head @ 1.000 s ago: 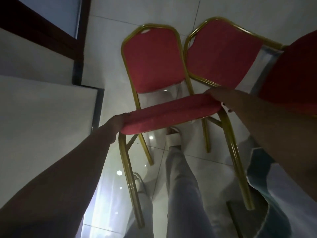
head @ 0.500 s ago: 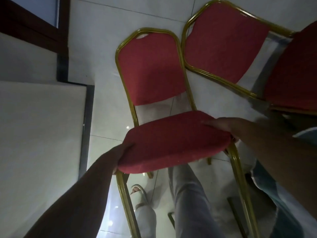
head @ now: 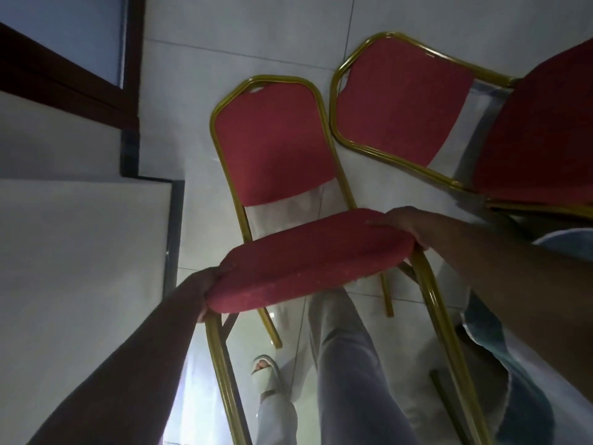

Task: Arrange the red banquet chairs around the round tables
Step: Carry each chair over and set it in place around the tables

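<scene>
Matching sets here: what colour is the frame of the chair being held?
Gold; the held chair's frame shows best in the head view.

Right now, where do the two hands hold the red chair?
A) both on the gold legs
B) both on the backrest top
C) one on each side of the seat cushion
C: the left hand grips the seat cushion at its left edge, the right hand at its right edge; no hand touches the backrest.

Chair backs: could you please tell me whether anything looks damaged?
Yes. The held chair shows a pale gap in the red padding under its top rail, and the neighbouring chair shows similar notches; the fabric looks worn or torn.
</scene>
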Demonstrator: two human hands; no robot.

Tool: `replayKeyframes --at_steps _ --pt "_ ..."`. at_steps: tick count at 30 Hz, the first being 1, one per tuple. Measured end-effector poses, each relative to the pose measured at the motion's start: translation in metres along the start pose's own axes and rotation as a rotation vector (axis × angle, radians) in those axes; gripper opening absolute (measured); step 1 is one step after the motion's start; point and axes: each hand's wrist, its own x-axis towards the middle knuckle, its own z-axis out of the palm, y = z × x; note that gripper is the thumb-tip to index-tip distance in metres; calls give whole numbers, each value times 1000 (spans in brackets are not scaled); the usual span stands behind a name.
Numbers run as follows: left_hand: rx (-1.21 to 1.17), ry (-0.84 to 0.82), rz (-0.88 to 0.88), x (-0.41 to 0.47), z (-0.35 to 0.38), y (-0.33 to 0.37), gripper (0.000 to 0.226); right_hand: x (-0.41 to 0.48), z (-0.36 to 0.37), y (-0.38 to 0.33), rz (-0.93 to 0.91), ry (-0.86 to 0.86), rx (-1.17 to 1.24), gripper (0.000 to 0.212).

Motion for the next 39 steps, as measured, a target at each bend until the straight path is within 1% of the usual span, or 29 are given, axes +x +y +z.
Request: replayKeyframes --at_steps 2,4,6,9,11,13,15,17,19,21,23,25,26,28,29,30,31,32,33,34,35,36,37,38,39 --pt "-3 26 50 -25 -13 15 45 -21 -6 -16 -46 17 -3 73" --pt "-21 27 106 -51 -24 26 42 -43 -13 -29 -101 34 27 69" --pt "-32 4 199 -75 -33 31 47 -63 -20 -40 -181 22 46 63" --pt "-91 -47 395 -92 -50 34 54 -79 -23 -57 -389 11 33 52" --pt "-140 -8 516 -92 -54 32 62 -85 -22 -63 -539 67 48 47" --pt "-199 77 618 -87 -45 24 64 -83 -23 -62 -637 103 86 57" --pt "-269 162 679 -78 -29 5 65 -75 -25 -51 -705 149 99 67" --pt "-305 156 705 -73 -12 -20 71 -69 -27 -31 -758 221 99 65" --pt "-284 175 718 -69 -2 -46 69 -67 -24 -7 -766 275 104 66" --pt "-260 229 744 -65 3 -70 60 -70 -17 16 -762 262 129 75" --pt "-195 266 760 -58 9 -93 62 -78 -9 40 -776 313 86 71" --pt "-140 270 806 -49 18 -119 69 -85 -1 66 -779 444 -42 65" --pt "-139 249 845 -46 21 -132 70 -88 6 79 -733 541 -120 64" --pt "-127 186 903 -40 26 -154 74 -95 29 104 -566 757 -316 62" --pt "-76 172 907 -35 28 -162 76 -100 50 117 -472 838 -420 58" --pt "11 188 888 -31 28 -170 78 -105 76 132 -401 879 -492 54" --pt "135 234 859 -26 25 -178 80 -110 106 147 -362 887 -514 52" --pt "313 299 834 -23 21 -184 80 -114 137 163 -339 883 -498 52" --pt "544 363 831 -20 14 -191 79 -118 166 179 -314 860 -463 53" --pt "781 397 862 -20 6 -201 76 -123 192 195 -292 822 -423 54" --pt "991 388 909 -22 -1 -213 73 -128 215 210 -270 773 -397 56" --pt "1156 344 950 -24 -8 -226 72 -134 234 225 -251 718 -403 60" --pt "1247 271 961 -28 -15 -242 72 -142 252 239 -230 647 -433 67" --pt "1266 193 939 -34 -21 -258 72 -152 267 252 -217 579 -456 72" --pt "1216 123 906 -41 -27 -273 72 -165 281 265 -215 538 -442 72"
